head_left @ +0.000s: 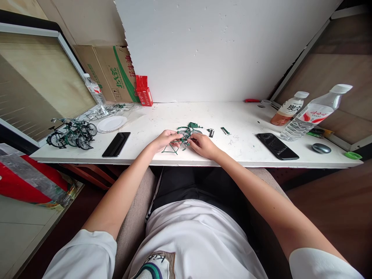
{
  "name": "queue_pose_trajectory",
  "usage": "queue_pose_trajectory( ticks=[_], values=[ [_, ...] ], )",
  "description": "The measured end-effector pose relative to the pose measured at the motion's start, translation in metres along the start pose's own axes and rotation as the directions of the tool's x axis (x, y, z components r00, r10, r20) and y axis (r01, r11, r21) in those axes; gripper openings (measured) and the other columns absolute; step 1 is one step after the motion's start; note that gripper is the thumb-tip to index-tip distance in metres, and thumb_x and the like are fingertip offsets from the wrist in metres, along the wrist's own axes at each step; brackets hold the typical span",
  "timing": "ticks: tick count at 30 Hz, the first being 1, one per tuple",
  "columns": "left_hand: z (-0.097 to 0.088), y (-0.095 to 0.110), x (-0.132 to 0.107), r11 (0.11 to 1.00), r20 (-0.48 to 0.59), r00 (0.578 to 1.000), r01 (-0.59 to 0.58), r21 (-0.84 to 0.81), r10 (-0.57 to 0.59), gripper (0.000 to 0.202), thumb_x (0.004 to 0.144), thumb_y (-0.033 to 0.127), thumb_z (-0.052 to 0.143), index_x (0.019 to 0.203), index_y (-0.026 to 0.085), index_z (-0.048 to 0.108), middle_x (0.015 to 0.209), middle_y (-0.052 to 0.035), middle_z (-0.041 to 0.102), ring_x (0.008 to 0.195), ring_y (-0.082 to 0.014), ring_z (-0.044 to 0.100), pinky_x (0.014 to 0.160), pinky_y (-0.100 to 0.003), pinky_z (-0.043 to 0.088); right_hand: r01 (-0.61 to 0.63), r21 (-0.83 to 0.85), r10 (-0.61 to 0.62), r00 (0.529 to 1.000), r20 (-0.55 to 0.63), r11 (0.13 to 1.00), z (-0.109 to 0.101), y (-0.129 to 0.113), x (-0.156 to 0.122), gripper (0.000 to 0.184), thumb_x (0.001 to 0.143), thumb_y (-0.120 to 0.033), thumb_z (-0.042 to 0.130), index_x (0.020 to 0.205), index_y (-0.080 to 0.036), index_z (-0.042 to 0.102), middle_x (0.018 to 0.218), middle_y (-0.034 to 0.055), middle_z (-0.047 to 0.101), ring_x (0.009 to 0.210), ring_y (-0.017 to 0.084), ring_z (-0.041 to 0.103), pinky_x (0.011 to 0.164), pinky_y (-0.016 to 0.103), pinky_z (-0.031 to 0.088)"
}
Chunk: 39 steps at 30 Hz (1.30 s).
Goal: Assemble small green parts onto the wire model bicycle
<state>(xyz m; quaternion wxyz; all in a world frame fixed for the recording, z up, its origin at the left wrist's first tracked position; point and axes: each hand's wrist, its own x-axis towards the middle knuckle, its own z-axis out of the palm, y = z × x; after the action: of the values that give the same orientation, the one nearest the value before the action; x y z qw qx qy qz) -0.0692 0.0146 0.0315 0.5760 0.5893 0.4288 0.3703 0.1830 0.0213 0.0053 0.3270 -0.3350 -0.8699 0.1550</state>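
My left hand (165, 141) pinches a small green model bicycle frame (169, 151) by its upper part, near the table's front edge. Fingers of my right hand (202, 145) are closed on the same frame from the other side, and the exact spot they grip is too small to make out. Just beyond my fingers lie a spoked wheel (196, 131) and a green model part (194, 125). To the right of these are a small black and silver piece (210, 133) and a narrow green piece (224, 131).
Several finished model bicycles (72, 133) stand at the left, near a white plate (112, 123) and a phone (116, 144). A carton (109, 73) and a red box (144, 93) are behind. On the right are another phone (277, 146), two bottles (312, 114) and a mouse (321, 148).
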Motion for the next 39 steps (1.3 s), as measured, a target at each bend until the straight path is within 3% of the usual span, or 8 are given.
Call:
queue_pose_trajectory(
  ticks=[6, 22, 39],
  values=[
    [-0.0004, 0.0001, 0.0004, 1.000, 0.005, 1.000, -0.004, 0.003, 0.004, 0.057, 0.077, 0.061, 0.098, 0.090, 0.011, 0.076, 0.082, -0.0077, 0.075, 0.065, -0.0125, 0.066, 0.068, -0.028, 0.054, -0.004, -0.006, 0.004, 1.000, 0.004, 1.000, -0.0003, -0.0006, 0.0002, 0.030, 0.111, -0.044, 0.051, 0.088, -0.025, 0.057, 0.086, 0.0085, 0.066, 0.086, 0.027, 0.060, 0.081, 0.041, 0.047],
    [-0.0020, -0.0026, 0.0020, 0.999, 0.021, 0.999, -0.027, 0.019, 0.026, 0.059, 0.078, 0.065, 0.096, 0.090, 0.010, 0.076, 0.083, -0.0081, 0.075, 0.068, -0.0133, 0.067, 0.069, -0.028, 0.055, 0.022, 0.015, -0.021, 1.000, -0.019, 1.000, -0.0005, -0.0020, 0.0008, 0.030, 0.110, -0.041, 0.054, 0.085, -0.025, 0.051, 0.083, 0.0062, 0.063, 0.078, 0.024, 0.056, 0.073, 0.038, 0.043],
    [0.0004, -0.0001, 0.0004, 1.000, -0.003, 1.000, -0.009, 0.003, 0.010, 0.054, 0.079, 0.059, 0.098, 0.088, 0.010, 0.075, 0.080, -0.0071, 0.073, 0.065, -0.0124, 0.066, 0.067, -0.028, 0.055, 0.007, 0.001, -0.007, 1.000, -0.007, 1.000, 0.0001, -0.0009, 0.0008, 0.031, 0.110, -0.043, 0.053, 0.085, -0.025, 0.053, 0.083, 0.0069, 0.065, 0.080, 0.025, 0.057, 0.075, 0.039, 0.044]
  ],
)
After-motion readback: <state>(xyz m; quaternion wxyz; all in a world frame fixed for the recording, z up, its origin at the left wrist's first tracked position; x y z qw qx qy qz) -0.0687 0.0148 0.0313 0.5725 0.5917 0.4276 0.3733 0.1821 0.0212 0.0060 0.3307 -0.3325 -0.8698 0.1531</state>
